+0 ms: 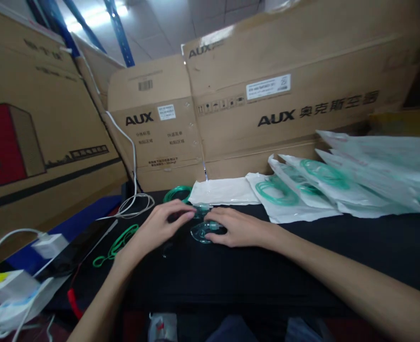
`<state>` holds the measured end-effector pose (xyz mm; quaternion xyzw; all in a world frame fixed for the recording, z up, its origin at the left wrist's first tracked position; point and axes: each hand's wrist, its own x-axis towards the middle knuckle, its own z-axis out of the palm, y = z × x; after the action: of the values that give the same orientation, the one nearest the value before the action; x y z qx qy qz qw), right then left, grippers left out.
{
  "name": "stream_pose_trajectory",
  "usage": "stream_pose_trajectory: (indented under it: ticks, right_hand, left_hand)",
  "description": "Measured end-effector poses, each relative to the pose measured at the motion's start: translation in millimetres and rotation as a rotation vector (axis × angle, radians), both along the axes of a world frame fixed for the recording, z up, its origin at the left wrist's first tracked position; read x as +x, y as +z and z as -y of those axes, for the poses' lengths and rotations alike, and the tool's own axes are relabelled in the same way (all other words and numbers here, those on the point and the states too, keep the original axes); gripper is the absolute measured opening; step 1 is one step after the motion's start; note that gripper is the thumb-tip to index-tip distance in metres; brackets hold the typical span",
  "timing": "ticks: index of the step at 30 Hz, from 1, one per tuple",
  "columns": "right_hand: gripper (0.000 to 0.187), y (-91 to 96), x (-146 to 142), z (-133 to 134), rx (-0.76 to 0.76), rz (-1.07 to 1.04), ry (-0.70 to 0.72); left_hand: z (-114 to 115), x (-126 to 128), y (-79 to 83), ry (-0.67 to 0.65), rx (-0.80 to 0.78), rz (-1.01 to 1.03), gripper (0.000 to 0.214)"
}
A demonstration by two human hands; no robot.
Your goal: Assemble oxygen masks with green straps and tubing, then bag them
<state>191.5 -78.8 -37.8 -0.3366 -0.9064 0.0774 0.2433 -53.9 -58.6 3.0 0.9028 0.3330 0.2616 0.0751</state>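
Note:
A clear, green-tinted oxygen mask (198,233) lies on the black table in front of me. My right hand (236,227) curls over its right side, with thumb and fingers closed around it. Just behind the mask is a small clear plastic piece (203,209). My left hand (169,222) has thumb and fingertips pinched at the left end of this piece. Its exact shape is partly hidden by the fingers. Behind the hands sit a coil of green tubing (177,194) and a flat white packet (226,191).
Bagged sets with green tubing (277,192) are lined up at the right, beside a pile of packets (391,161). Green elastic cords (119,244) rest left of my forearm. White cables and a charger (51,246) occupy the left edge. Tall cardboard (231,118) walls the back.

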Motion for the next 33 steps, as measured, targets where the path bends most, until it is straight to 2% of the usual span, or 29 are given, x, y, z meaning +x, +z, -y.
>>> stream_pose_trajectory:
  ticks: [2,4,8,15,19,24,33]
  right_hand:
    - [0.036,0.9,1,0,0.019,0.003,0.002]
    - [0.035,1.1,2,-1,0.028,-0.003,-0.002]
    - [0.033,-0.6,4,-3,0.035,-0.016,0.007]
    - [0.036,-2.4,5,-5,0.044,-0.004,0.023]
    - [0.036,-4.3,5,-6,0.036,-0.019,0.022]
    - [0.034,-5.5,4,-6,0.027,-0.034,0.014]
    - [0.034,-2.5,4,-3,0.021,-0.005,-0.001]
  left_hand:
    - [18,-23,-11.6,0.058,-0.065,-0.085,0.031]
    - [27,-47,-24.7,0.154,-0.073,-0.135,0.043]
    - [29,-69,-42.9,0.208,-0.097,-0.191,0.048]
    - [22,-76,-50.1,0.256,-0.063,-0.168,0.045]
    - [24,-81,-52.1,0.228,-0.085,-0.153,0.042]
    - [24,-74,-50.9,0.195,-0.135,-0.119,0.039]
    - [24,-70,-50.0,0.183,-0.088,-0.076,0.034]
